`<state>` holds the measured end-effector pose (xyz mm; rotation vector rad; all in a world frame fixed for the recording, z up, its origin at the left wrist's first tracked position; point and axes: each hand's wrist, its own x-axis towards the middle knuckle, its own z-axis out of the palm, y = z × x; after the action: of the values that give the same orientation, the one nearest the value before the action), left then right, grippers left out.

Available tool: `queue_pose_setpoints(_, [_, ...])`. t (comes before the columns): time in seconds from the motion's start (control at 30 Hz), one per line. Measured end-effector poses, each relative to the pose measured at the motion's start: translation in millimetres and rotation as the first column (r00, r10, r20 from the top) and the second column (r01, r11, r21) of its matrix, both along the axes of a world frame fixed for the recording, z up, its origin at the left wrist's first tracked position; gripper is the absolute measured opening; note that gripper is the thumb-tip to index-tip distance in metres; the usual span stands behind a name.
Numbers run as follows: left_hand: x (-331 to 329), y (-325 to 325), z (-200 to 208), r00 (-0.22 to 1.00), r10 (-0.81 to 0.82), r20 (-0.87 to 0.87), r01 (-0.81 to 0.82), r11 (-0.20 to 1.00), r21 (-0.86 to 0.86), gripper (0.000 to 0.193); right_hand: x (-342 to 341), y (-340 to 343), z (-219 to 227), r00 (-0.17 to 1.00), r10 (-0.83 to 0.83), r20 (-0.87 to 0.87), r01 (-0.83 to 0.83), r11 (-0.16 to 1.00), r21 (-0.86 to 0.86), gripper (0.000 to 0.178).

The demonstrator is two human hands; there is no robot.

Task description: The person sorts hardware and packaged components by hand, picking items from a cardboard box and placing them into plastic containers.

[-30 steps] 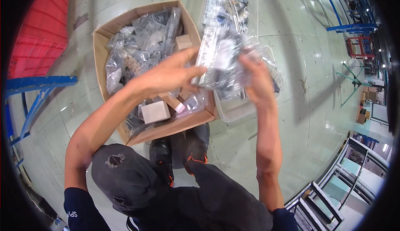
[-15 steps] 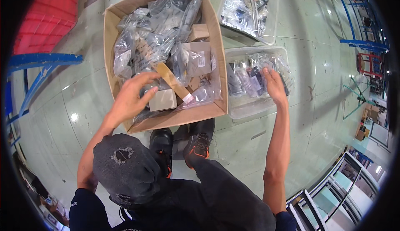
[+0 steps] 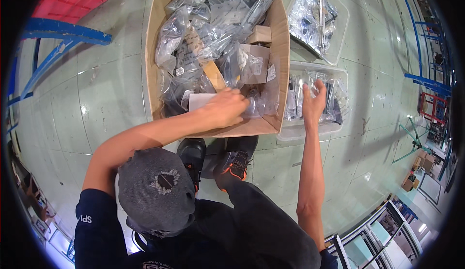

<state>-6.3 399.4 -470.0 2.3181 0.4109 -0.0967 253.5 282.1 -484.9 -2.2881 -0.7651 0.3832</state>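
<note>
Carton [image 3: 281, 31]: white label [image 3: 271, 72], three o'clock. Left hand [image 3: 225, 109]: fingers curled, grip unclear. Right hand [image 3: 315, 102]: fingers parted, over tub [image 3: 293, 132].

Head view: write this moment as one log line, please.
left hand: at cardboard box, grip unclear | right hand: open over nearer clear bin

Tan strip [image 3: 213, 75] aslant among clear bags [image 3: 227, 14] in open cardboard box [image 3: 280, 36], bagged parts [image 3: 333, 99] in translucent tub [image 3: 293, 133]
</note>
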Motion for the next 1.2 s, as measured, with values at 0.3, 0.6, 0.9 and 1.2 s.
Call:
queue_pose_setpoints(0.3, [40, 9, -11, 0.97, 0.142, -0.195, -0.2, 0.927, -0.319, 0.018, -20, 16, 107, 0.982, -0.026, -0.186, 0.116, 0.864, 0.49, 0.036])
queue_pose_setpoints(0.6, [-2, 74, 49, 0.952, 0.261, -0.162, -0.231, 0.258, -0.938, 0.031, -60, 34, 139, 0.85, 0.269, -0.454, 0.058, 0.807, 0.588, 0.022])
queue_pose_setpoints(0.9, [-26, 45, 44, 0.926, 0.242, -0.29, -0.353, 0.275, -0.894, 0.035, -93, 57, 115, 0.871, 0.434, -0.231, -0.338, 0.869, 0.361, 0.035])
queue_pose_setpoints(1.2, [10, -4, 55, 0.988, -0.018, -0.152, -0.071, 0.825, -0.56, 0.068, -101, 72, 75, 0.774, 0.593, 0.222, -0.522, 0.796, -0.307, 0.028])
